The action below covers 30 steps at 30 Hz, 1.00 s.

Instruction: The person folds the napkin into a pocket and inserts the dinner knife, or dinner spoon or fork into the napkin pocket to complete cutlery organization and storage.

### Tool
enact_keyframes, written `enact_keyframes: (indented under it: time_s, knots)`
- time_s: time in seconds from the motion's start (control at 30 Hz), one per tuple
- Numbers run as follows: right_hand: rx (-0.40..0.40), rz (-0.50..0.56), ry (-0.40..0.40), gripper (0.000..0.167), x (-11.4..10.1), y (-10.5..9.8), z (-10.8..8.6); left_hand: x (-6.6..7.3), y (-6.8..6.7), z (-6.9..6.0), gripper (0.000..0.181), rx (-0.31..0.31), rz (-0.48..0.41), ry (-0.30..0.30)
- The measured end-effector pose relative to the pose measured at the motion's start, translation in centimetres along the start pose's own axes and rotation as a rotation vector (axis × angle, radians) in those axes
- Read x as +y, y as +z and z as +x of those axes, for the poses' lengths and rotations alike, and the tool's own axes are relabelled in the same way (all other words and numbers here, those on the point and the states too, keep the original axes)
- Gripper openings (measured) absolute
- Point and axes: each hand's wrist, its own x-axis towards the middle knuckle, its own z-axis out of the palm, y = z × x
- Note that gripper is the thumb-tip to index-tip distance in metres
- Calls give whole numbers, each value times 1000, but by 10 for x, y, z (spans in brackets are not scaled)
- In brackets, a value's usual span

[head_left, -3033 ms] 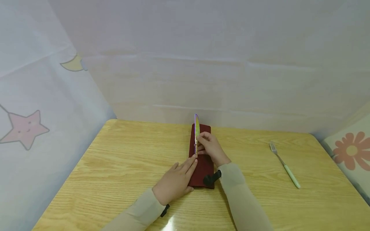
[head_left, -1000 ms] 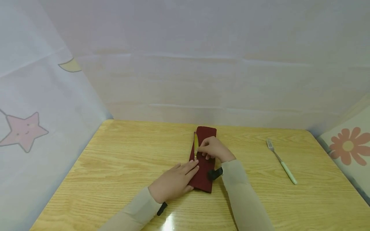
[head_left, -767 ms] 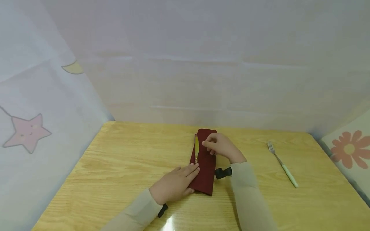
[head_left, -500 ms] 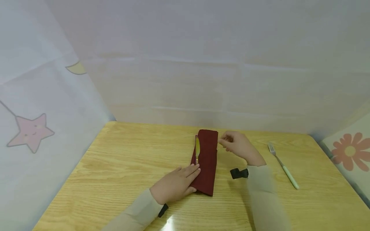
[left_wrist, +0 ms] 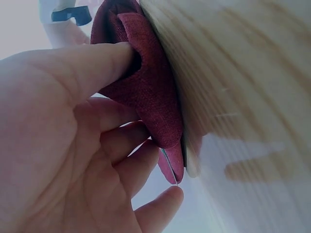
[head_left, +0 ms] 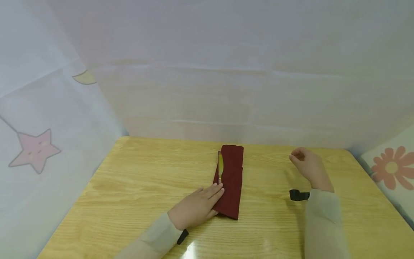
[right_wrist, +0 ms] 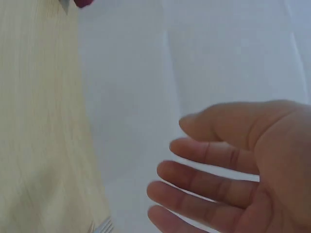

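A folded dark-red cloth napkin (head_left: 230,180) lies lengthwise on the table, with a shiny golden-bladed knife (head_left: 220,164) along its left edge. My left hand (head_left: 195,207) lays its fingers over the knife's handle, which is hidden, and over the cloth. In the left wrist view my thumb is tucked into a fold of the napkin, with the fingers on its other side. My right hand (head_left: 308,167) hovers at the right, loosely bent, holding nothing. Fork tines (right_wrist: 103,225) show at the bottom of the right wrist view; in the head view that hand and sleeve cover the fork.
The wooden table (head_left: 142,180) reaches back to a pale hanging sheet (head_left: 194,90). A similar sheet at the left carries a pink star (head_left: 35,150). At the right, another bears a red flower (head_left: 391,167).
My right hand lowered the knife flat onto the napkin, let go of it, and moved right to where the fork lay. My left hand stayed on the napkin and handle.
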Motion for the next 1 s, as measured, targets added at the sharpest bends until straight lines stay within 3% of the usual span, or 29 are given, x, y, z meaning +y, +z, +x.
enact_keyframes:
  time_s: [0.2,0.43,0.57,0.73,1.0]
  knots:
    - [-19,43,155,54,25,-9,-4,0,-1,-1,63,4,-2,2]
    - [-170,-50,309,66,46,-17,-4,0,1,0,64,-4,-11,-2]
    - [-198,-72,307,60,55,-12,-3,0,3,0,64,-7,-28,-7]
    - [-133,-11,287,41,60,-5,-4,1,1,-1,63,0,-22,-7]
    - [-112,1,287,38,66,2,-1,0,1,0,64,16,-9,7]
